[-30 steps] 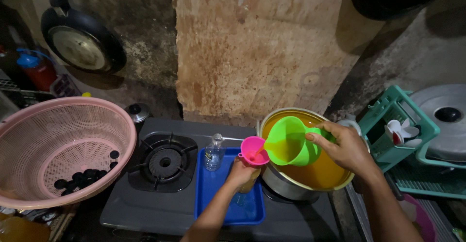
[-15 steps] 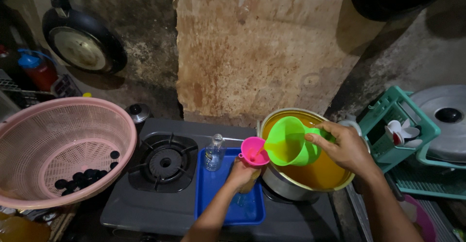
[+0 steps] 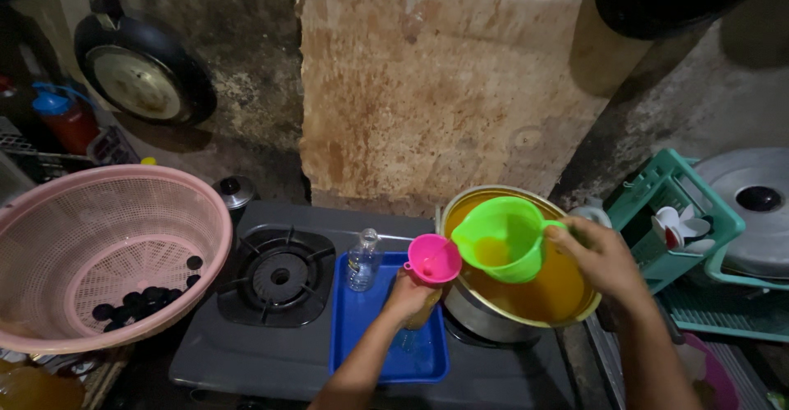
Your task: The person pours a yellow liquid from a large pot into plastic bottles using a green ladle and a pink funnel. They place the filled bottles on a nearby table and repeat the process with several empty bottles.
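Fingers of the left hand [image 3: 408, 295] wrap the bottle under the pink funnel [image 3: 434, 258], on the blue tray's [image 3: 362, 340] right edge. Right hand [image 3: 604, 255] grips the green jug's [image 3: 501, 239] handle, tilted over the pot [image 3: 526, 299] of orange liquid behind

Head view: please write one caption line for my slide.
Right hand tilts a green jug toward a pink funnel, steadied by the left hand over a blue tray.
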